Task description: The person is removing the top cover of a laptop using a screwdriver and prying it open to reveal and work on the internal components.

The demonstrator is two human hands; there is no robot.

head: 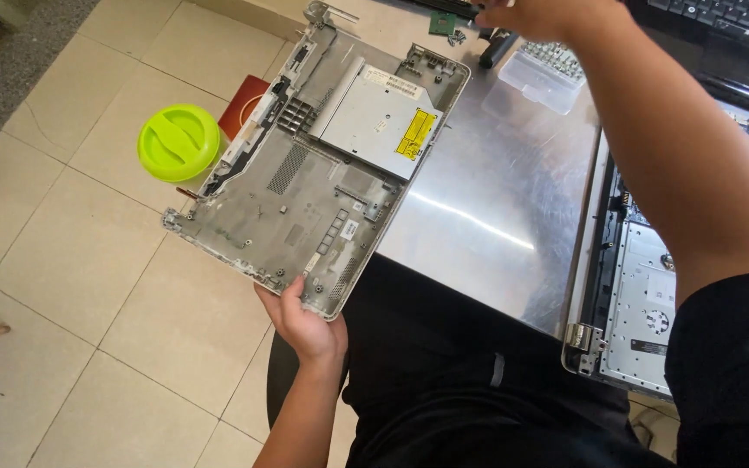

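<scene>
A yellow rectangular label (415,136) is sitting on the silver optical drive (379,121), with a white strip label (402,85) lying near the drive's top edge. Small white stickers (349,228) are dotting the grey laptop base (288,199) below it.

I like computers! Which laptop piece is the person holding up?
The grey bottom case with the silver disc drive, gripped by the left hand. The other laptop part lies on the table.

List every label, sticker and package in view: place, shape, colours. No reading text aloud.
Yellow sticker: on the optical drive in the laptop shell, rectangular, yellow with dark print.
White sticker: drive's upper edge, narrow strip, white.
Small white labels: shell's lower right, tiny rectangles.
Clear box: on the metal table, rectangular, transparent plastic.
Left hand holds the shell's corner.
</scene>
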